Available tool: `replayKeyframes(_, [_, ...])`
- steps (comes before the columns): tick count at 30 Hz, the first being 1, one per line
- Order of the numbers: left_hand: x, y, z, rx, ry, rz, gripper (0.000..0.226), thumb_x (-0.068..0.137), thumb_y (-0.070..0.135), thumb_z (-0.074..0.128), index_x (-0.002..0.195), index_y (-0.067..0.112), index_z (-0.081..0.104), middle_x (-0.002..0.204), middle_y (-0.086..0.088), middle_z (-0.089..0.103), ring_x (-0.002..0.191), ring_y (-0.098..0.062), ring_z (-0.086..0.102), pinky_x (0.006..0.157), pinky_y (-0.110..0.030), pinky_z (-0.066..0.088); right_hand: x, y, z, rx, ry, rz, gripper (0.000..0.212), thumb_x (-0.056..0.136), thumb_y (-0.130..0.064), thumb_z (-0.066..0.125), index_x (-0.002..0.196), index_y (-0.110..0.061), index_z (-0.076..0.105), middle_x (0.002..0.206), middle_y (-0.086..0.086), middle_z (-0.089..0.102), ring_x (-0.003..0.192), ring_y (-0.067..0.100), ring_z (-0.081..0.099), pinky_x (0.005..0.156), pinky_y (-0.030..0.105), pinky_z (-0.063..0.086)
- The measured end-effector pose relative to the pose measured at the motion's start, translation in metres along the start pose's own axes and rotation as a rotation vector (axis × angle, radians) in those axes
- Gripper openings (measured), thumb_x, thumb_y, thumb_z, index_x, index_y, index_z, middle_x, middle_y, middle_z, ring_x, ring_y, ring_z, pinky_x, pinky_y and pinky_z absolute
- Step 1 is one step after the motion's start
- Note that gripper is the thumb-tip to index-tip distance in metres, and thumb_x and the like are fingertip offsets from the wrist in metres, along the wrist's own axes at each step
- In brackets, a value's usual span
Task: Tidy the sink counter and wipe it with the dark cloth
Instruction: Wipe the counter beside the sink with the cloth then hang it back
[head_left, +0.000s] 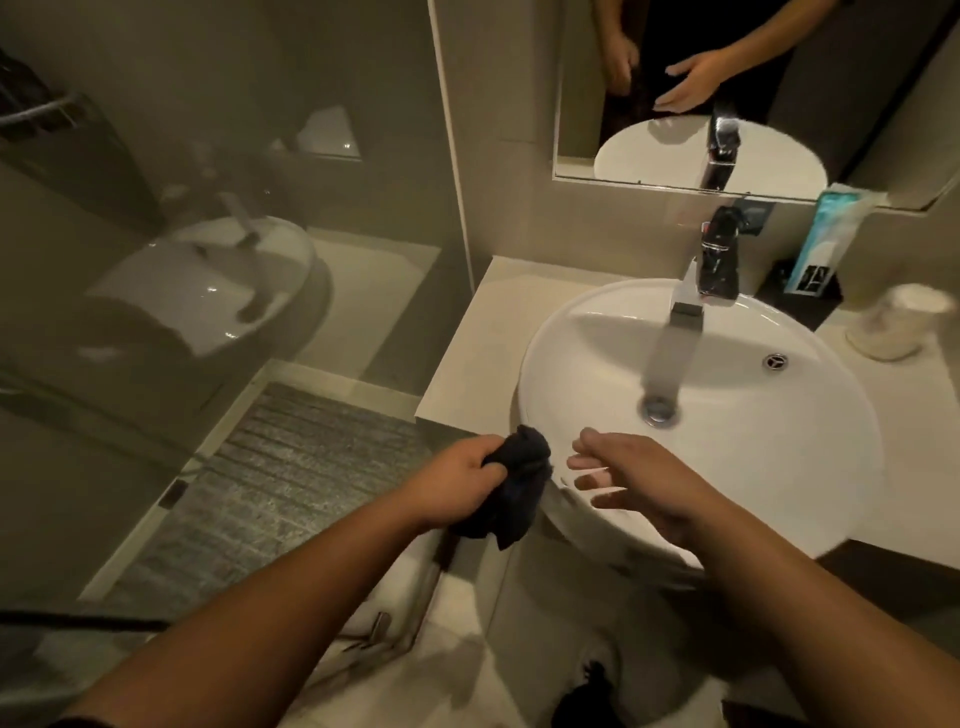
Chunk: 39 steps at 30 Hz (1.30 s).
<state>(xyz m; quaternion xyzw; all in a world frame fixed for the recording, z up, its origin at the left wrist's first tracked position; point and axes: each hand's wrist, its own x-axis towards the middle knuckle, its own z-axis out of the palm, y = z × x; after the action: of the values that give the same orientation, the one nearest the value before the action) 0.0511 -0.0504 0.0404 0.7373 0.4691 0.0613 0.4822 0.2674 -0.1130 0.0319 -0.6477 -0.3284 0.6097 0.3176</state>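
Note:
My left hand (460, 480) grips a bunched dark cloth (511, 486) just off the front left rim of the white round sink (769, 431). The cloth hangs down past the beige counter's (467, 364) front edge. My right hand (634, 480) hovers over the sink's near rim, fingers spread and pointing left toward the cloth, holding nothing. A dark cloth-like item (719, 254) is draped over the chrome faucet (685, 306).
At the back right of the counter stand a teal and white tube (826, 239) in a dark holder and a pale cup (896, 325). A mirror (753, 93) hangs above. A glass shower panel (208, 260) stands to the left, with a grey mat (291, 478) on the floor.

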Motion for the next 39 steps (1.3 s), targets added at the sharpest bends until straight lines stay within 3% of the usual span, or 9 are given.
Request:
replayKeyframes(5, [-0.050,0.040,0.016,0.530,0.071,0.308,0.026,0.090,0.018,0.051,0.115,0.023,0.056,0.110,-0.005,0.066,0.097,-0.024,0.061,0.084,-0.039,0.051,-0.051,-0.008,0.019,0.218,-0.059,0.145,0.070,0.084,-0.069,0.046,0.115,-0.010,0.065,0.107,0.015,0.070,0.089,0.024,0.064,0.072,0.034,0.053])
replayKeyframes(9, [-0.072,0.035,0.040,0.830,0.228,0.669,0.062,0.072,0.011,0.074,0.129,0.015,0.051,0.123,-0.010,0.065,0.100,-0.027,0.066,0.083,-0.039,0.057,-0.090,-0.013,0.027,0.238,0.106,-0.001,0.037,0.090,-0.041,0.059,0.109,-0.011,0.067,0.107,0.012,0.071,0.097,0.028,0.068,0.073,0.038,0.057])
replayKeyframes(12, [-0.086,0.033,0.053,0.829,0.238,0.786,0.070,0.068,0.018,0.081,0.131,0.007,0.052,0.126,-0.017,0.063,0.100,-0.028,0.067,0.082,-0.039,0.058,-0.113,-0.007,0.025,0.176,0.185,-0.095,0.018,0.089,-0.022,0.063,0.104,-0.013,0.069,0.106,0.014,0.072,0.099,0.032,0.068,0.084,0.047,0.058])
replayKeyframes(15, [-0.096,0.030,0.062,0.789,0.194,0.850,0.075,0.068,0.032,0.081,0.134,0.010,0.050,0.135,-0.014,0.058,0.111,-0.026,0.063,0.090,-0.039,0.055,-0.135,-0.003,0.025,0.088,0.281,-0.167,0.014,0.090,-0.017,0.061,0.102,-0.018,0.068,0.102,0.009,0.072,0.098,0.029,0.068,0.080,0.042,0.059])
replayKeyframes(19, [-0.101,0.034,0.061,0.413,0.001,0.730,0.053,0.094,0.047,0.041,0.144,0.030,0.036,0.155,0.009,0.031,0.137,-0.006,0.033,0.111,-0.029,0.031,-0.164,0.006,0.015,-0.134,0.334,-0.310,0.012,0.093,-0.014,0.057,0.098,-0.020,0.066,0.095,0.004,0.071,0.089,0.022,0.068,0.070,0.033,0.058])
replayKeyframes(22, [-0.085,0.047,0.058,0.206,0.025,0.607,0.050,0.097,0.040,0.046,0.145,0.032,0.034,0.154,0.012,0.030,0.140,-0.002,0.025,0.113,-0.021,0.022,-0.181,0.013,0.003,-0.267,0.318,-0.329,0.015,0.093,-0.015,0.057,0.097,-0.027,0.064,0.102,-0.002,0.067,0.096,0.016,0.064,0.072,0.030,0.057])
replayKeyframes(25, [-0.062,0.070,0.062,0.304,-0.020,0.580,0.057,0.096,0.034,0.053,0.147,0.029,0.028,0.157,0.007,0.026,0.142,-0.009,0.024,0.112,-0.023,0.019,-0.189,0.019,-0.009,-0.362,0.335,-0.331,0.018,0.094,-0.015,0.055,0.097,-0.031,0.063,0.105,-0.006,0.064,0.100,0.016,0.060,0.072,0.026,0.052])
replayKeyframes(32, [-0.036,0.097,0.100,0.506,-0.126,0.596,0.035,0.093,0.032,0.057,0.128,0.025,0.054,0.122,0.004,0.062,0.113,-0.015,0.054,0.099,-0.034,0.042,-0.212,0.044,-0.042,-0.405,0.403,-0.350,0.023,0.094,-0.009,0.054,0.095,-0.030,0.064,0.100,-0.008,0.064,0.100,0.010,0.058,0.083,0.025,0.048])
replayKeyframes(39, [-0.042,0.111,0.127,0.490,-0.079,0.679,0.011,0.089,0.027,0.054,0.097,0.020,0.058,0.099,0.001,0.060,0.088,-0.016,0.054,0.080,-0.037,0.049,-0.233,0.082,-0.082,-0.376,0.469,-0.379,0.035,0.092,-0.005,0.057,0.096,-0.038,0.066,0.104,-0.009,0.067,0.103,0.008,0.061,0.092,0.037,0.053])
